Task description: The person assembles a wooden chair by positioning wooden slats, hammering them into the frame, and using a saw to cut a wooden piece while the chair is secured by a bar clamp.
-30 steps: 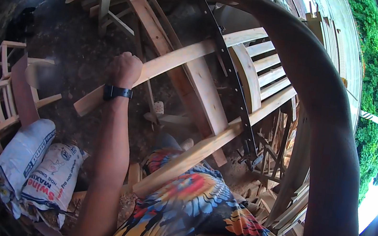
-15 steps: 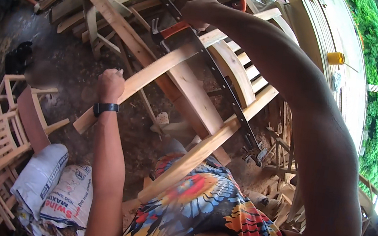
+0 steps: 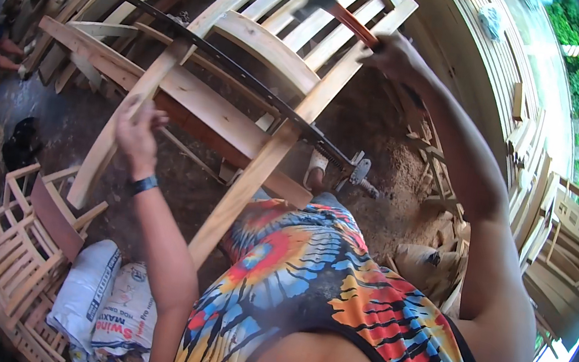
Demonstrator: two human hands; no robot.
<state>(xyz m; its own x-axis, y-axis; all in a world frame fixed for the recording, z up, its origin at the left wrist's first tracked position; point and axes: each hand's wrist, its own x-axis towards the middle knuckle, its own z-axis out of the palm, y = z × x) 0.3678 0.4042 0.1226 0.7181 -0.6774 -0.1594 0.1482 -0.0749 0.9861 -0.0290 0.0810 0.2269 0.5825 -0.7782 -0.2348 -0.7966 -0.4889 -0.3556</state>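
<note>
A wooden chair frame with a slatted back lies tilted in front of me across a plank. A long black bar clamp spans its two long rails, its screw end jutting past the right rail. My right hand, closed round the orange handle of a hammer, is raised beside the right rail. The hammer's dark head, blurred, is over the back slats. At the left rail, my left hand has its fingers apart and holds nothing; whether it touches the wood I cannot tell.
Slatted wooden chair frames stand at the lower left, beside printed white sacks. Long boards are stacked at the upper right. Wood scraps and sawdust lie on the right. Another person's arm shows at far left.
My right hand has swung the hammer rightward, away from the left rail to above the back slats. My left hand has opened from a fist. The view has shifted, showing more of the chair back.
</note>
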